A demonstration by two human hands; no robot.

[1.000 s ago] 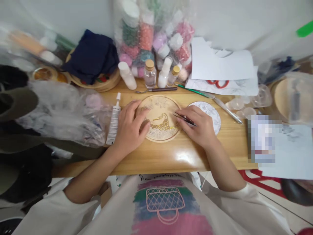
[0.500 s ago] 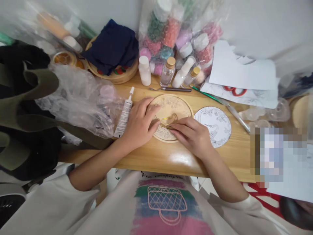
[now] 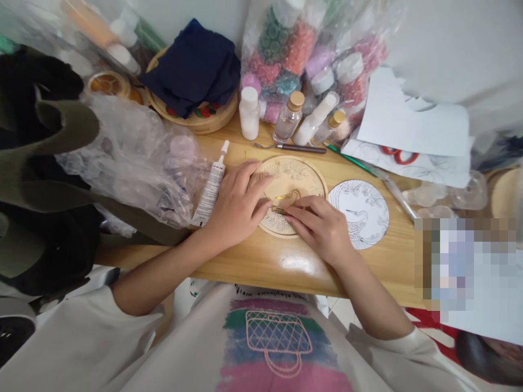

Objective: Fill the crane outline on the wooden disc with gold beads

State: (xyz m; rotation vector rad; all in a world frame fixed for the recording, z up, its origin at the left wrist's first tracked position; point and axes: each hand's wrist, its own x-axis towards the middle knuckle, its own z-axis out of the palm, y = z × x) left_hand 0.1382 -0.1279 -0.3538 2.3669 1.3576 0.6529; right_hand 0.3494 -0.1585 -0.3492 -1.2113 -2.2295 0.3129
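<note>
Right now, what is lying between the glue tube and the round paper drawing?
In the head view, the wooden disc lies between the glue tube and paper drawing, with the left hand and right hand on it.

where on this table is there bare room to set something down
Bare wood runs along the near edge of the table, below the left hand, right hand and wooden disc. A small patch lies below the paper circle. The back, around the bottles, is crowded.

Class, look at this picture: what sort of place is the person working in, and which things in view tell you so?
Most likely a home craft desk. A bag of bead jars stands at the back, a glue tube lies by the left hand, and both hands work on a round wooden disc with a gold design.
</note>
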